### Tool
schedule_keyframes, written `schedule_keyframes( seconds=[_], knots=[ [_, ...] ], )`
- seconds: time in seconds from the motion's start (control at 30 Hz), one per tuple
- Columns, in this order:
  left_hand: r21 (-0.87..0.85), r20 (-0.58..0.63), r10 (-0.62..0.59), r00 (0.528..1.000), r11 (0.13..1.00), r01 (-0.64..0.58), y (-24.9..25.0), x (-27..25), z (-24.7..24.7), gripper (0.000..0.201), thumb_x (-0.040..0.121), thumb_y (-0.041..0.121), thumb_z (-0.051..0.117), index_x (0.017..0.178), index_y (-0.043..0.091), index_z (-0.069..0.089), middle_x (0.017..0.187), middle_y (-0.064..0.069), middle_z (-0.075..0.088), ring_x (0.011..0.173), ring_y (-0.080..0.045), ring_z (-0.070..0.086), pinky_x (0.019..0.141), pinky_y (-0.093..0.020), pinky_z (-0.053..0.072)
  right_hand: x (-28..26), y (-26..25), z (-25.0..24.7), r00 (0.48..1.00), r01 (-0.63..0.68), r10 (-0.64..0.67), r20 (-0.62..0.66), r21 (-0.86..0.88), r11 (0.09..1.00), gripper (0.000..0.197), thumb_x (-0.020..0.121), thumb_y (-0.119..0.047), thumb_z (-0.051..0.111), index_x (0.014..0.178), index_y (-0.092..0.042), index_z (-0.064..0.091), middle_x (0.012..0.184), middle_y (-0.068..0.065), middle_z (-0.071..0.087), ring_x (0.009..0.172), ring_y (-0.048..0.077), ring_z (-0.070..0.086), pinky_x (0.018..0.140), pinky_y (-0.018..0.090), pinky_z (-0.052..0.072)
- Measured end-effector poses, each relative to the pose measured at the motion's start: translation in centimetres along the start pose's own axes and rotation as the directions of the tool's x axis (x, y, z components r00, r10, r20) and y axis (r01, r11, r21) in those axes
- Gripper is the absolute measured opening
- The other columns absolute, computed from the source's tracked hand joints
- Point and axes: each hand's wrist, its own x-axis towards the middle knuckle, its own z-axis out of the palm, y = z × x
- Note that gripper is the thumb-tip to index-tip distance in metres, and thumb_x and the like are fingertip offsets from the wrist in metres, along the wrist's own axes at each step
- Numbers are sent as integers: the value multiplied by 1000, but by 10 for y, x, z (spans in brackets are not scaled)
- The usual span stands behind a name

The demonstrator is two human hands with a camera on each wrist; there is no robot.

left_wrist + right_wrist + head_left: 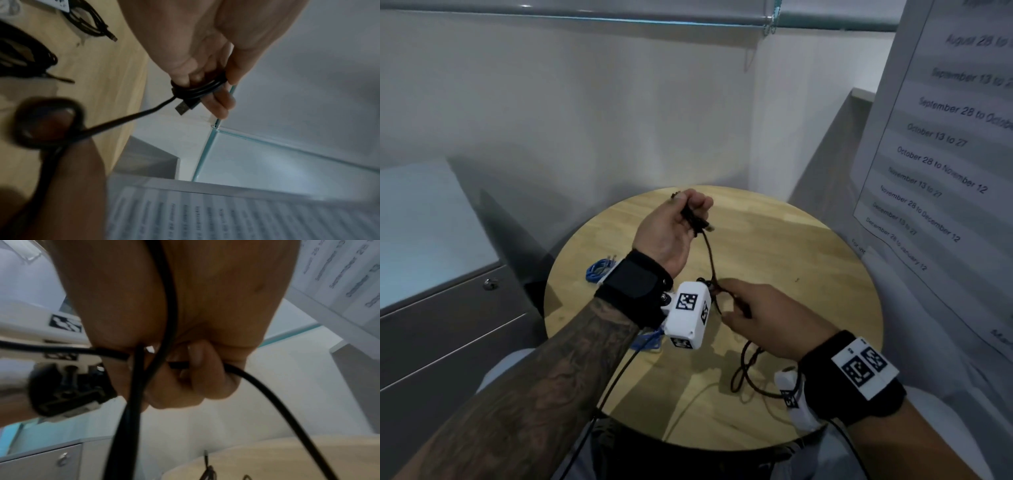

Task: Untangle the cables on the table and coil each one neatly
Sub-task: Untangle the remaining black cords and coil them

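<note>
A black USB cable (709,255) runs between both hands above the round wooden table (808,260). My left hand (675,226) is raised, palm up, with the black cable wound in small turns round its fingers (218,97); the cable's USB plug (183,108) sticks out beside them. My right hand (760,317), lower and nearer, pinches the same black cable (168,308) in curled fingers (197,360). The slack hangs in loops (748,371) down to the tabletop under the right wrist. A blue cable (599,270) lies bunched at the table's left edge, partly behind my left wrist.
A grey cabinet with a lock (490,283) stands left of the table. A sheet printed with dates (941,144) hangs at the right. White walls close the corner behind. Another black cable coil (90,22) lies on the wood in the left wrist view.
</note>
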Motion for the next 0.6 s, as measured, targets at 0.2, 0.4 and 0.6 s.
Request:
schedule_keyframes(
  seconds=[0.2,0.4,0.6],
  knots=[
    [818,388,-111,915,500,-286,-16,-28,-16,33,102,24,47,86,3,67,70,-1,67,68,-13,63,72,-33,49,1,-3,-29,910,159,-69,-409,190,969,20,98,-23,64,80,-27,71,69,-17,64,63,1,54,61,19,41],
    [911,364,-286,886,307,-275,3,-35,-16,40,102,37,44,69,18,54,63,2,49,58,-14,48,61,-29,41,3,31,-62,807,61,69,-587,200,978,16,92,-26,73,78,-18,74,75,-4,72,69,8,63,66,24,48],
    [682,298,-500,813,708,185,15,-26,1,43,101,30,43,63,12,45,52,2,22,42,-13,21,58,-29,43,17,47,-70,870,-35,107,-482,156,987,27,95,-39,66,77,-19,73,77,-1,72,71,8,61,64,22,42]
  ],
)
